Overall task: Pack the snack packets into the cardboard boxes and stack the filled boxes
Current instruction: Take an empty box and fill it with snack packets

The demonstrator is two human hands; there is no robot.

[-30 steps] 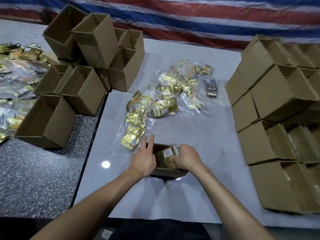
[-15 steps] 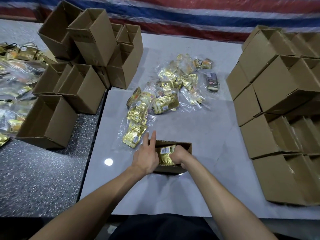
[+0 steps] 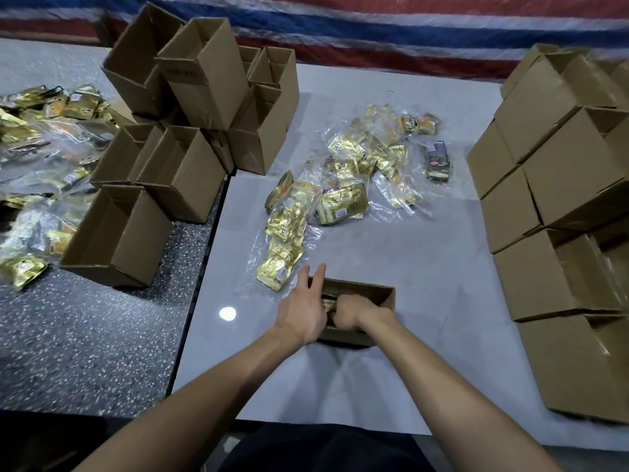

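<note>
A small open cardboard box sits on the white table in front of me. My left hand rests against the box's left end, two fingers straight over its rim. My right hand is pushed down inside the box, fingers curled round a gold snack packet that barely shows. Several more gold packets in clear wrap lie spread beyond the box.
Empty open boxes are heaped at the back left, partly on a dark speckled table. More packets lie at far left. Stacked boxes form a wall on the right. A striped tarp hangs behind.
My right hand has pushed the gold packet from above the box's rim down into the box. My left hand has stayed at the box's left end.
</note>
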